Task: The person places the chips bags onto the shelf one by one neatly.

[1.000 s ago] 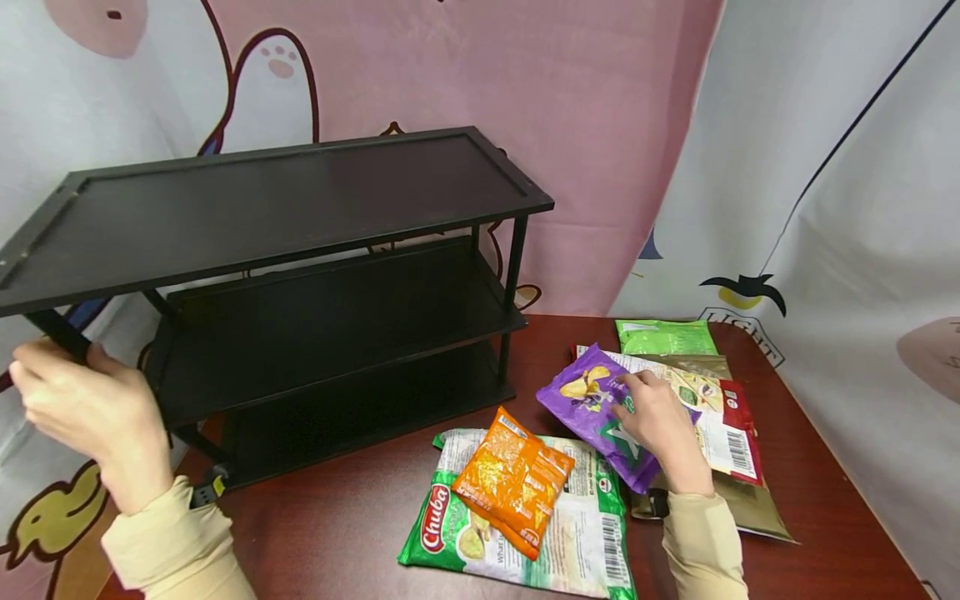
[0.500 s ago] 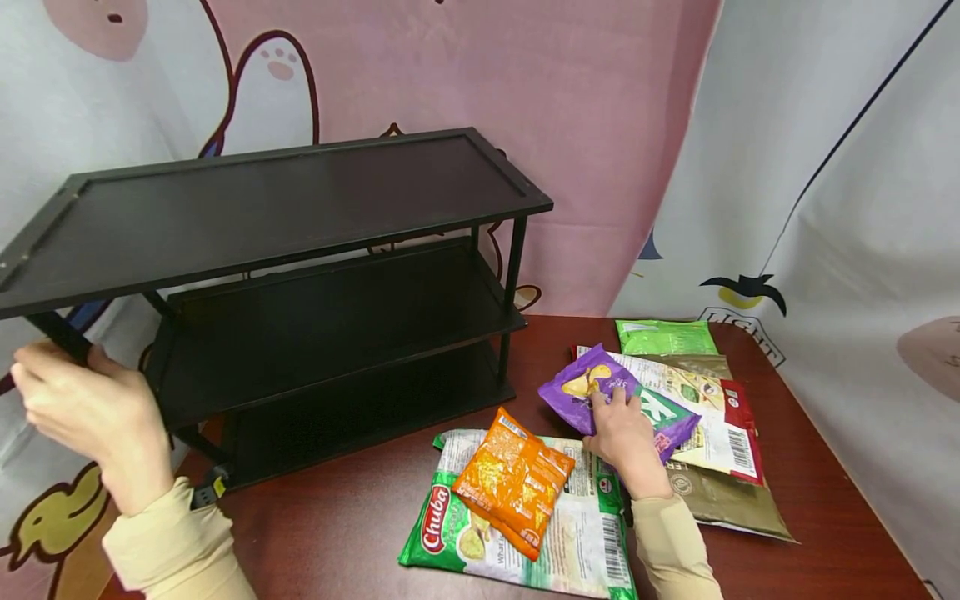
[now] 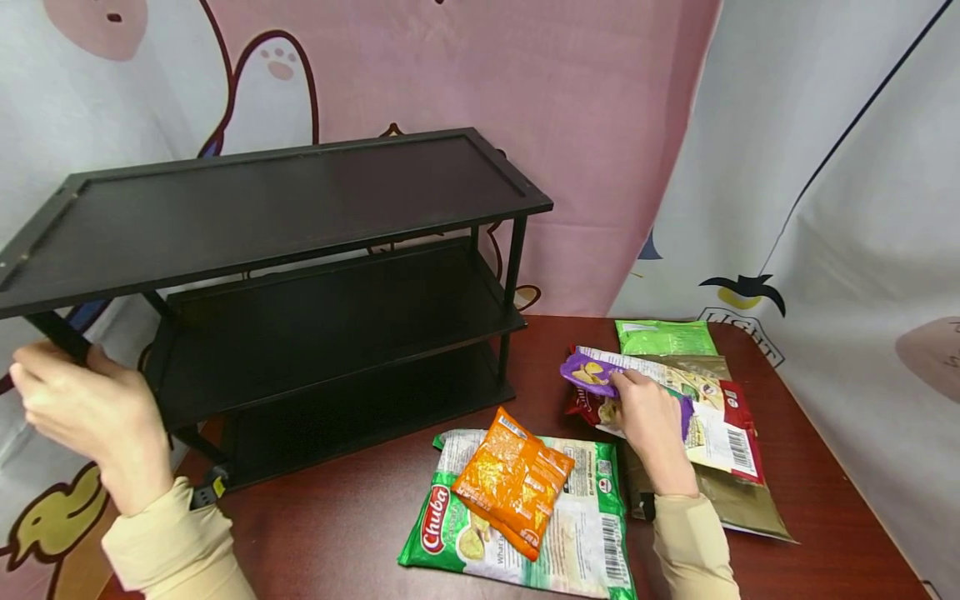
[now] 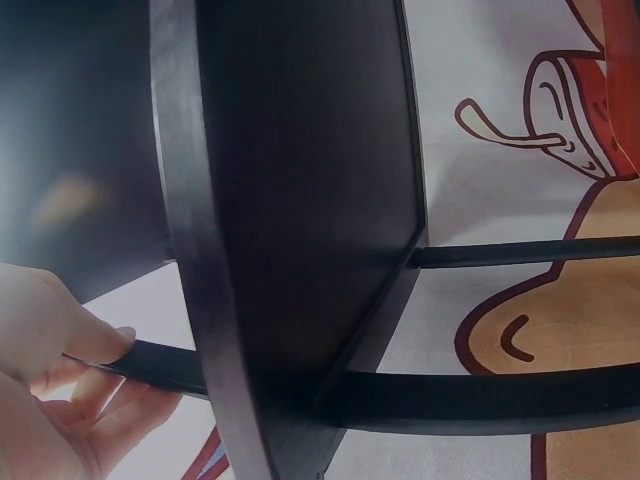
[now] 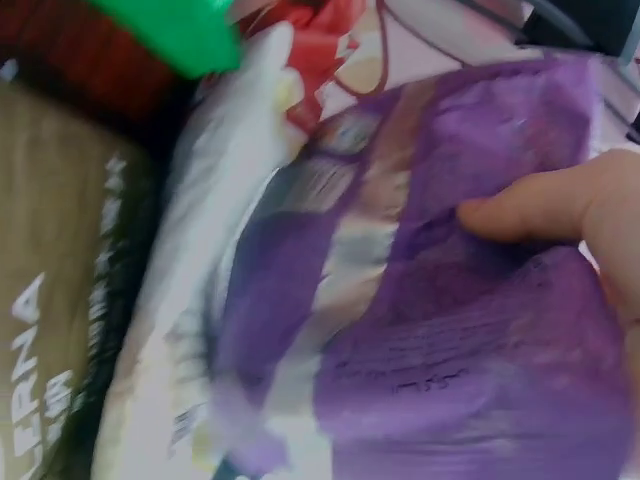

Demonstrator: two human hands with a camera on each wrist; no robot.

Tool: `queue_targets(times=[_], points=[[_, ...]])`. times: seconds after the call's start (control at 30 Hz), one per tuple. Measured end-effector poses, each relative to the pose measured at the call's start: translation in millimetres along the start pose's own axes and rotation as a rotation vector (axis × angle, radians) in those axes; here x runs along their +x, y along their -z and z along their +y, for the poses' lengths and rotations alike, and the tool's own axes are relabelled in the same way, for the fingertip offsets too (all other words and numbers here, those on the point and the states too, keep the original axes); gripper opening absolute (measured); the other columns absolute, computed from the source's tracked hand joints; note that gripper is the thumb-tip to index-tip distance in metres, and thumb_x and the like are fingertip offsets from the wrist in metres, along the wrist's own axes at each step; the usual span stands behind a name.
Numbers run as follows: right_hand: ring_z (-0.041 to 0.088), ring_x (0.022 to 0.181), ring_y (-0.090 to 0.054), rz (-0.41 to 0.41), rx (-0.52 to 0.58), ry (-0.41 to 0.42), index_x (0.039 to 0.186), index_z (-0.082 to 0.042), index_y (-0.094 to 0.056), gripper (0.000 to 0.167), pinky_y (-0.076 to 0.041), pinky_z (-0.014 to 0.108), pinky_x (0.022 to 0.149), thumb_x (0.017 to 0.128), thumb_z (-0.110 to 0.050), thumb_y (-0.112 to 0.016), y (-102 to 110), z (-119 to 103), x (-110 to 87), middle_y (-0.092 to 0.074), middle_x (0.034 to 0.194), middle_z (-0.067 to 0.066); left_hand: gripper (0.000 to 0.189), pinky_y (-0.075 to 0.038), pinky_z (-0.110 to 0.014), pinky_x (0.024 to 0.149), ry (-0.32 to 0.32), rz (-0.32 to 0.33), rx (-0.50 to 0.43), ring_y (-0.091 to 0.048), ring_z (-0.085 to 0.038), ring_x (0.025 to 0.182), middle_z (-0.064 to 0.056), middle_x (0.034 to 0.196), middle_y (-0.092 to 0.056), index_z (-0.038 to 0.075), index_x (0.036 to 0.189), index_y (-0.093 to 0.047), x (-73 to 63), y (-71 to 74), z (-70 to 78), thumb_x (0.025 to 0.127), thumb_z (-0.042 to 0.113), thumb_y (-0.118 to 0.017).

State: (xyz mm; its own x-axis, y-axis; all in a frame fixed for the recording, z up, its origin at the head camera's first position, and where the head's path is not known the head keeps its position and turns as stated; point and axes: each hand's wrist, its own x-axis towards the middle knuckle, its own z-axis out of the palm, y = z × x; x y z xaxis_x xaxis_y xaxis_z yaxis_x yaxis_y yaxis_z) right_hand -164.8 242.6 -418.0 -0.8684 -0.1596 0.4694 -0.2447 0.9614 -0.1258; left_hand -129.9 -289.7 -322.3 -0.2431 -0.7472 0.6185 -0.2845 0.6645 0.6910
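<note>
So, a purple chip bag (image 3: 588,372) is being gripped by the right hand (image 3: 652,425) over toward the right edge of the table (image 3: 345,533). The thumb is pressed into the bag's back and the plastic is bunched up around it; the other fingers are mostly hidden, so their exact curl can't be told. The bag is held tilted over a red-and-white bag (image 3: 712,417), and whether the two are touching can't really be made out.

The left hand is kept busy too: a black post (image 4: 160,367) at the front left corner of the shelf (image 3: 300,200) is gripped, with the thumb laid on one side and the fingers curled round the other. That shelf is black, built with three levels, and is placed on the left part of the table.

An olive bag (image 3: 750,508) is partly covered by the red-and-white one and is angled out toward the right edge. A small bright green bag (image 3: 666,337) is laid by the far edge, near the far right corner. Closer to the near edge, a green-and-white bag (image 3: 573,542) marked "Chuba" is laid flat, with an orange bag (image 3: 513,483) set crookedly on top. Everything is backed by a pink and white cloth (image 3: 585,108) printed with cartoon animals.
</note>
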Motion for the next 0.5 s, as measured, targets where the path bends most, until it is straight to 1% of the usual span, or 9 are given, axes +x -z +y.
queue_targets(times=[0.03,0.1,0.17,0.23,0.3,0.37,0.4,0.47,0.5], points=[[0.037,0.065,-0.061,0.013,0.0,0.022,0.082,-0.005,-0.063,0.024,-0.043,0.047,0.046,0.063,0.01,-0.062,-1.0,2.8,0.1,-0.065,0.085,0.011,0.036,-0.034,-0.057,0.089,0.0,0.001,0.0,-0.051,-0.056,0.104,-0.031,0.115,-0.053,-0.003,0.119,-0.05,0.1,-0.2,-0.2,0.097,0.024,-0.04],[0.035,0.065,-0.061,0.011,-0.003,0.051,0.081,-0.006,-0.064,0.024,-0.044,0.046,0.047,0.064,0.011,-0.061,-3.0,8.0,0.3,-0.065,0.085,0.01,0.036,-0.034,-0.057,0.089,0.0,0.001,0.001,-0.051,-0.057,0.104,-0.031,0.115,-0.053,-0.002,0.119,-0.05,0.5,-0.6,-0.5,0.097,0.024,-0.04],[0.034,0.064,-0.06,-0.024,-0.009,0.058,0.079,-0.007,-0.064,0.025,-0.043,0.045,0.048,0.063,0.012,-0.061,-3.9,11.8,0.1,-0.065,0.085,0.01,0.037,-0.034,-0.057,0.088,0.0,0.002,0.004,-0.051,-0.056,0.104,-0.031,0.115,-0.053,-0.002,0.12,-0.05,0.8,-1.3,-0.9,0.097,0.025,-0.039],[0.034,0.061,-0.059,-0.086,-0.013,0.041,0.077,-0.008,-0.063,0.024,-0.042,0.045,0.049,0.063,0.011,-0.062,-3.1,13.8,-0.5,-0.065,0.082,0.01,0.037,-0.035,-0.057,0.089,0.001,0.003,0.004,-0.051,-0.056,0.105,-0.031,0.115,-0.053,-0.002,0.119,-0.05,1.1,-1.9,-1.3,0.098,0.026,-0.039],[0.034,0.063,-0.06,-0.18,-0.008,0.008,0.076,-0.009,-0.063,0.022,-0.043,0.046,0.051,0.063,0.008,-0.065,-0.4,13.9,-0.9,-0.065,0.081,0.009,0.037,-0.034,-0.057,0.089,0.003,0.0,0.004,-0.051,-0.056,0.105,-0.03,0.114,-0.054,-0.001,0.12,-0.05,1.3,-2.2,-1.7,0.098,0.027,-0.039],[0.032,0.066,-0.061,-0.31,0.007,-0.035,0.078,-0.009,-0.062,0.015,-0.045,0.047,0.055,0.068,-0.003,-0.072,4.3,11.4,-1.2,-0.065,0.081,0.009,0.037,-0.034,-0.057,0.089,0.007,-0.003,0.001,-0.051,-0.056,0.106,-0.03,0.115,-0.054,-0.001,0.12,-0.05,1.6,-2.2,-2.2,0.097,0.026,-0.04],[0.031,0.068,-0.061,-0.381,0.021,-0.063,0.08,-0.009,-0.063,0.016,-0.045,0.046,0.058,0.07,-0.011,-0.075,6.8,9.6,-1.3,-0.065,0.082,0.009,0.036,-0.034,-0.057,0.09,0.007,-0.004,0.0,-0.051,-0.056,0.106,-0.03,0.115,-0.053,-0.001,0.12,-0.05,1.6,-2.2,-2.3,0.097,0.026,-0.04],[0.027,0.071,-0.059,-0.516,0.046,-0.112,0.084,-0.008,-0.064,0.03,-0.046,0.044,0.062,0.072,-0.031,-0.078,12.0,5.3,-0.2,-0.064,0.083,0.008,0.036,-0.034,-0.057,0.09,0.005,-0.005,-0.002,-0.05,-0.057,0.106,-0.03,0.115,-0.053,-0.001,0.12,-0.05,1.7,-2.1,-2.5,0.097,0.025,-0.04],[0.025,0.07,-0.057,-0.567,0.065,-0.139,0.084,-0.007,-0.063,0.038,-0.045,0.043,0.062,0.073,-0.04,-0.078,14.4,2.6,0.7,-0.062,0.082,0.008,0.036,-0.034,-0.057,0.09,0.003,-0.005,-0.002,-0.05,-0.057,0.105,-0.03,0.115,-0.053,-0.001,0.12,-0.05,1.6,-2.1,-2.6,0.097,0.025,-0.04]])
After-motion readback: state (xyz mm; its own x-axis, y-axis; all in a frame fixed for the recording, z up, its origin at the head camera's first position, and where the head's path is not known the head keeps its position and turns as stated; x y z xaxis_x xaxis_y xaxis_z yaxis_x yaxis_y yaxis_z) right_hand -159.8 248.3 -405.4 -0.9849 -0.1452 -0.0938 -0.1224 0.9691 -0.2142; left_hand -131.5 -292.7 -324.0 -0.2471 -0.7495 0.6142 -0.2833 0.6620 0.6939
